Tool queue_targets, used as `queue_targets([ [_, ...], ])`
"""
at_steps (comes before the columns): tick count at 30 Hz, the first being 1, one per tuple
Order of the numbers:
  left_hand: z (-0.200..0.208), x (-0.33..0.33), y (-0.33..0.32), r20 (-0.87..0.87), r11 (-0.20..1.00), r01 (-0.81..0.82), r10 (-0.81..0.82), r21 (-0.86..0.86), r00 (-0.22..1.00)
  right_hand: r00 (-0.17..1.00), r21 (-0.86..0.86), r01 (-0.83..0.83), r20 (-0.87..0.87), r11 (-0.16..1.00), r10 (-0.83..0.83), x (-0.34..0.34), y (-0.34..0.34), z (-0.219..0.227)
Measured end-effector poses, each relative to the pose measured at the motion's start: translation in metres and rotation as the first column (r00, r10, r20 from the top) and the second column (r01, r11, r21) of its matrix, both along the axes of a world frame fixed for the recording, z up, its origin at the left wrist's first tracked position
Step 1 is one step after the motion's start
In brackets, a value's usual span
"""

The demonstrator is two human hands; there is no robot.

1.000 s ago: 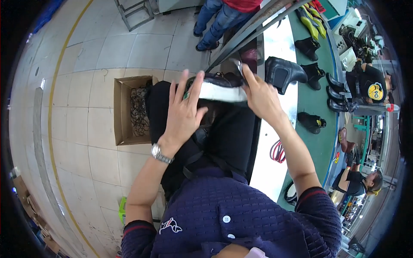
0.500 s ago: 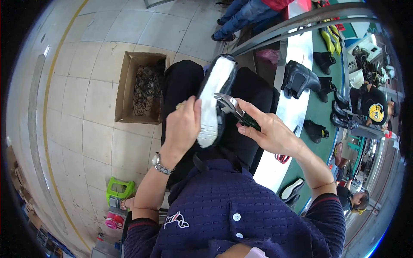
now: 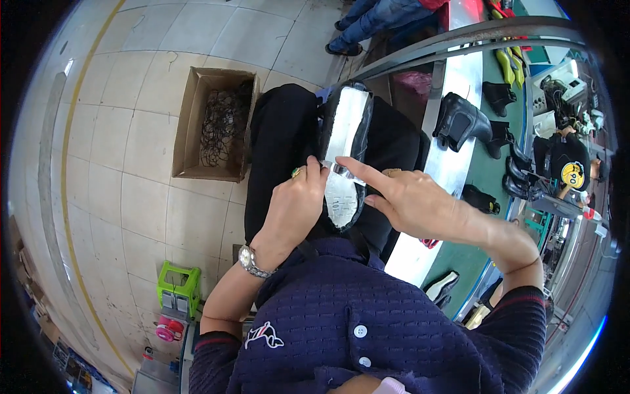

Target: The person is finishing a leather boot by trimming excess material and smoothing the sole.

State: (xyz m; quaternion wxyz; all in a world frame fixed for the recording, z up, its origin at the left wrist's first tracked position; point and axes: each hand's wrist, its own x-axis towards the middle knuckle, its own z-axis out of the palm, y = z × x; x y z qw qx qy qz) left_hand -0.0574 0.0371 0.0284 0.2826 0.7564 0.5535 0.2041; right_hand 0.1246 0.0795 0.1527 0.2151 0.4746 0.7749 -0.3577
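Observation:
Across my lap lies a black shoe (image 3: 346, 125), bottom up, its white sole board showing and the black upper folded around the edge. My left hand (image 3: 292, 207) is closed on the shoe's left edge, fingertips near the metal jaws. A pair of pincers (image 3: 340, 169) lies crosswise over the sole, its metal head on the white board. My right hand (image 3: 423, 203) grips the pincers from the right, with the index finger stretched along the head. The handles are mostly hidden under that hand.
On the left floor stands a cardboard box (image 3: 187, 125) of tangled dark strands. To the right, a white ledge (image 3: 420, 253) and green conveyor (image 3: 459, 256) carry several black boots (image 3: 462, 121). A metal rail (image 3: 453, 46) crosses ahead; a person in jeans (image 3: 380, 23) stands beyond.
The pincers have moved left and now lie flatter across the sole. My left hand has shifted right toward their jaws. The shoe has turned slightly more upright in view.

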Motion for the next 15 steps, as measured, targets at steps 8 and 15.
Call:
queue_targets([
  [8, -0.028, 0.002, 0.027, 0.648, 0.453, 0.715, 0.761, -0.532, 0.000, 0.988, 0.075, 0.077, -0.140, 0.994, -0.066, 0.019, -0.021, -0.028],
  [15, -0.018, 0.018, 0.039, 0.672, 0.517, 0.596, 0.739, -0.615, 0.053, 0.950, 0.067, 0.230, -0.233, 0.971, -0.209, 0.015, -0.039, -0.032],
])
